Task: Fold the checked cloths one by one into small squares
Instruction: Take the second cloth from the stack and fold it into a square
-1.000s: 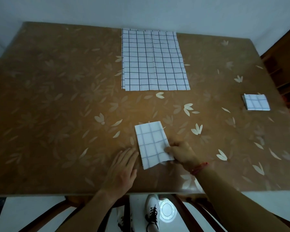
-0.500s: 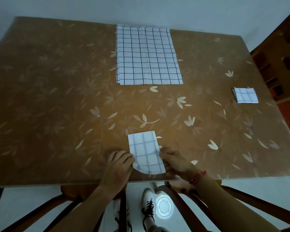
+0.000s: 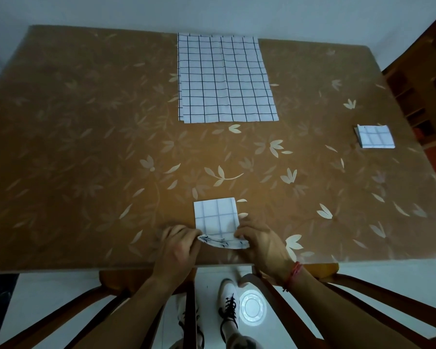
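A partly folded white checked cloth (image 3: 215,217) lies near the table's front edge, a narrow strip whose near end is lifted and curled over. My left hand (image 3: 179,245) pinches that near end at its left corner. My right hand (image 3: 259,240) pinches it at the right corner. A stack of unfolded checked cloths (image 3: 224,79) lies flat at the far middle of the table. One cloth folded into a small square (image 3: 375,136) sits near the right edge.
The brown table (image 3: 86,147) has a leaf-patterned cover. Wooden chairs (image 3: 350,298) stand under its near edge, with white shoes on the pale floor. A dark wooden shelf (image 3: 418,91) stands at the right.
The strip has slid toward the front edge. My left hand went from lying flat beside it to pinching its near end, and both hands have lifted and curled that end over.
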